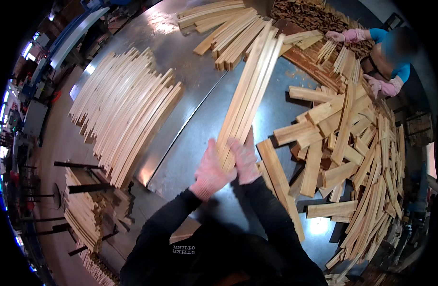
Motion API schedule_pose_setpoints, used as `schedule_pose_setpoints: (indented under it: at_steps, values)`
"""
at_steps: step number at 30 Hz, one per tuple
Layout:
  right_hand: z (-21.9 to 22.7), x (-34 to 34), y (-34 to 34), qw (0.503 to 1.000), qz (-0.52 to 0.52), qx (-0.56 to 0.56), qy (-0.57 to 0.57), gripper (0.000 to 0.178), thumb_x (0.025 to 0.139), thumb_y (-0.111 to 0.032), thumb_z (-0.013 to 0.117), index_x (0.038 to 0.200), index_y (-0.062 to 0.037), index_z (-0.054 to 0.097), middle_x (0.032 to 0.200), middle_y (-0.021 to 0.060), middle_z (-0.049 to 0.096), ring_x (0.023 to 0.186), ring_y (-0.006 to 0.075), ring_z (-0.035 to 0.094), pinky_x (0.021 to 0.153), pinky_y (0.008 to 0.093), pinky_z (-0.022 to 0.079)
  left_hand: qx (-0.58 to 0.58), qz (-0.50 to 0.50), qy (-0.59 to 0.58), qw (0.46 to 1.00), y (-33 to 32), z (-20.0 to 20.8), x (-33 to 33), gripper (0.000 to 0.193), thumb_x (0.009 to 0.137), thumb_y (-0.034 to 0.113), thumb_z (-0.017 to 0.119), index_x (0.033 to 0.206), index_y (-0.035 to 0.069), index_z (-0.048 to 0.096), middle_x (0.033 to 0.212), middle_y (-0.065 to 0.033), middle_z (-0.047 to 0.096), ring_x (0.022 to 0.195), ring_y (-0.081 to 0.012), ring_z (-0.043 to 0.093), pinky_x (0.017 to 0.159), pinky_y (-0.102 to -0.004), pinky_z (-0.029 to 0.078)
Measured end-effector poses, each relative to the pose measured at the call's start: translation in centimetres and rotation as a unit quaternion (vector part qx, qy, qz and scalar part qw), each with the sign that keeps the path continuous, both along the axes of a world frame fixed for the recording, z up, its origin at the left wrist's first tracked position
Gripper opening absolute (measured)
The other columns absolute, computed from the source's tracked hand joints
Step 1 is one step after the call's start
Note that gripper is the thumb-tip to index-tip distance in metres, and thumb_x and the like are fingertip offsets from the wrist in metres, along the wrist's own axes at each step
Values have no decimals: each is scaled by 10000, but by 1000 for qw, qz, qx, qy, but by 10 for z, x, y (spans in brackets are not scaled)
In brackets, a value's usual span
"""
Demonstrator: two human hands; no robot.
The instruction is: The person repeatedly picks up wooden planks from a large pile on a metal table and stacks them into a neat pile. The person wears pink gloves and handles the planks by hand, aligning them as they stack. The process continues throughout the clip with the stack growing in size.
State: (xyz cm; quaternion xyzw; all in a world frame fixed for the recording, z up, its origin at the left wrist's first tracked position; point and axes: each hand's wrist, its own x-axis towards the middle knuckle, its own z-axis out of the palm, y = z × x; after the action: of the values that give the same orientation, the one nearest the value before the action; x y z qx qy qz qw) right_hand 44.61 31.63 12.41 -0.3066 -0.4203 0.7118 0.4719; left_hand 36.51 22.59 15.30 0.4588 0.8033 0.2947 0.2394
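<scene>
A bundle of long pale wooden strips [251, 86] is held between my two gloved hands, slanting away over the metal table [190, 138]. My left hand [212, 170] wraps the near end from the left. On the other side, my right hand [245, 161] closes round the same strips. Both hands wear light pink gloves. To the left lies a broad row of strips [123, 105] set side by side. Right of my hands is a loose heap of wooden boards [319, 128], and one long board [281, 186] lies beside my right forearm.
More strips [233, 33] lie in groups at the table's far side. At the far right, a co-worker's gloved hands [381, 86] are among short wood pieces. A big wood pile [314, 14] stands behind. Stacked wood rests on a black-armed rack [83, 205] at lower left.
</scene>
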Motion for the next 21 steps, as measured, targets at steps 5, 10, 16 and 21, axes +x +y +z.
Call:
schedule_pose_setpoints:
  at_steps: [5,10,16,21]
  values:
    - [46,-7,176,967,-89,119,-204,811,950,-379,626,1550,-19,217,1327,221,558,1147,283,590,963,369,488,94,-96,49,990,194,42,-22,916,750,248,758,1480,48,240,1286,-280,524,1222,-448,521,979,-507,465]
    - [61,-4,218,944,-96,122,-291,819,955,-388,619,1504,103,261,1429,297,482,1302,388,509,1088,412,395,-17,-103,56,993,369,8,-38,716,822,390,682,1407,110,379,1268,-283,544,1143,-453,592,949,-525,487]
    - [-41,51,134,975,-111,-11,-190,682,938,-175,657,1477,95,338,1465,290,445,1342,363,481,1122,401,390,-17,-54,186,981,484,-68,-56,547,849,369,654,1299,116,476,1147,-243,622,1054,-446,648,929,-529,502]
    - [-56,77,110,827,-99,343,-434,589,913,-148,682,1419,40,447,1322,223,573,1154,362,611,945,405,536,-33,-56,236,969,530,-69,-83,444,900,400,566,1265,147,551,1121,-234,659,1065,-412,660,867,-539,525]
